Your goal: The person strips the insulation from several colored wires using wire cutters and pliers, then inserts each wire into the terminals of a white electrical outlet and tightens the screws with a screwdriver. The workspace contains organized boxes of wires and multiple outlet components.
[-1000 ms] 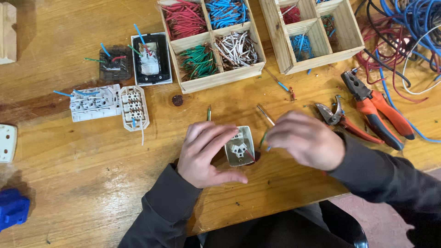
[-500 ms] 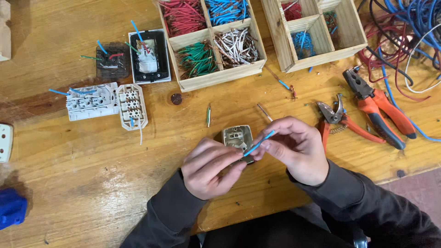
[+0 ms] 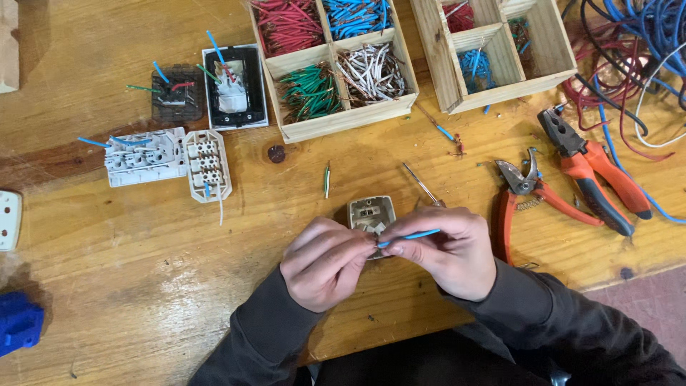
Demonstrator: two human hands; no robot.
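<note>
A small beige socket module point(image 3: 371, 213) lies on the wooden table just beyond my fingers. My right hand point(image 3: 446, 250) pinches a short blue wire point(image 3: 409, 236), whose left end points at the module's near edge. My left hand point(image 3: 325, 261) has its fingertips closed at that same edge, touching the module and the wire's tip. A thin screwdriver point(image 3: 421, 184) lies right behind my right hand, partly hidden by it. A short green wire piece point(image 3: 326, 179) rests to the left of the module.
Two wooden compartment boxes point(image 3: 343, 118) point(image 3: 457, 86) with red, blue, green and white wire pieces stand at the back. Orange-handled cutters point(image 3: 532, 196) and pliers point(image 3: 593, 175) lie right, below tangled cables point(image 3: 629, 50). Wired socket parts point(image 3: 161, 154) sit left; a blue object point(image 3: 18, 322) far left.
My right hand picked up the blue wire and brought it to the module. The module shifted slightly and my left hand slid from covering it to its near edge.
</note>
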